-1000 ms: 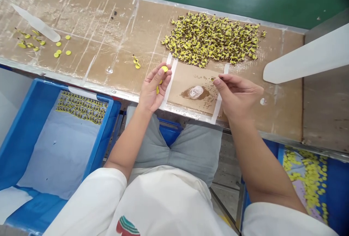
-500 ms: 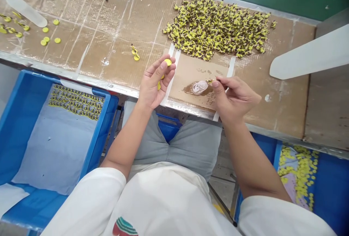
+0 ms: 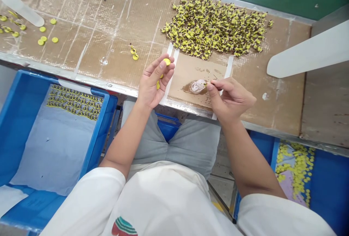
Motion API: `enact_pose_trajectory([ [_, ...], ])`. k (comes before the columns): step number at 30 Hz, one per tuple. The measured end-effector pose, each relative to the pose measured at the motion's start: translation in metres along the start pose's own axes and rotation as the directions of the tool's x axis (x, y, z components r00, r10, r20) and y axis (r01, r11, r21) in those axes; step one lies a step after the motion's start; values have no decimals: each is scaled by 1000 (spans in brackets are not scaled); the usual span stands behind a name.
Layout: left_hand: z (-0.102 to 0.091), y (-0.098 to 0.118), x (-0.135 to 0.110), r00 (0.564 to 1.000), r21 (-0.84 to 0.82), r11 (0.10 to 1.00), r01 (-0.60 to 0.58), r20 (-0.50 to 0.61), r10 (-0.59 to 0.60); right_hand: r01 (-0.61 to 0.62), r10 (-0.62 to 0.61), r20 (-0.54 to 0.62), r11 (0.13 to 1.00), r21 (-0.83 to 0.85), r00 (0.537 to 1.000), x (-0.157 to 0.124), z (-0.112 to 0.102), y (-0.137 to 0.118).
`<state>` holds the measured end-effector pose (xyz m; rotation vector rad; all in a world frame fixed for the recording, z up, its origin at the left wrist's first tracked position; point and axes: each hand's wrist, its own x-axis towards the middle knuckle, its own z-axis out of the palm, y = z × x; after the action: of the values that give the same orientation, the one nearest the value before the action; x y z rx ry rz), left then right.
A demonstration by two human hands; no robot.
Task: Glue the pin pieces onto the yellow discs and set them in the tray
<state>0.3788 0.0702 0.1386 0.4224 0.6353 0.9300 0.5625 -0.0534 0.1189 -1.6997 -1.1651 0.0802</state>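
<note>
My left hand (image 3: 155,81) is closed around several small yellow discs. One yellow disc (image 3: 167,62) is pinched between thumb and forefinger, and others show in the palm. My right hand (image 3: 231,99) pinches a small yellow-and-dark figure (image 3: 206,84), mostly hidden by the fingertips. Its tip is at a clear, wet-looking blob (image 3: 196,87) on the cardboard sheet (image 3: 185,69); whether they touch I cannot tell. Beyond both hands lies a big heap of yellow-and-dark figures (image 3: 215,27). Left of my left hand, a figure on a disc (image 3: 134,52) lies on the bench.
Yellow discs (image 3: 55,40) lie at the bench's left. White panels (image 3: 305,52) jut in from both sides. At lower left, a blue bin (image 3: 89,148) holds rows of finished-looking pieces on cloth. Another blue bin (image 3: 327,178) at lower right holds loose yellow discs. A green surface lies beyond the bench.
My right hand has moved slightly left, bringing the figure's tip to the clear blob. The left hand keeps its hold on the discs. The whole view has shifted a little.
</note>
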Motion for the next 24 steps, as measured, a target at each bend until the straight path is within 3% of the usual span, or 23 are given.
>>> enact_pose_trajectory([
  [7,1,1,1,995,-51,998,27,-92,-32,7,-5,21,996,-87,1000,0,2,0],
  [11,-1,0,1,999,-8,1000,17,-47,-17,29,-26,28,993,-112,999,-1,2,3],
  [17,-3,-1,2,1000,40,999,-3,-16,4,37,-36,12,998,-51,999,0,3,3],
  [24,1,0,0,997,-72,997,37,-68,-42,75,-75,-10,996,56,997,-1,4,0],
])
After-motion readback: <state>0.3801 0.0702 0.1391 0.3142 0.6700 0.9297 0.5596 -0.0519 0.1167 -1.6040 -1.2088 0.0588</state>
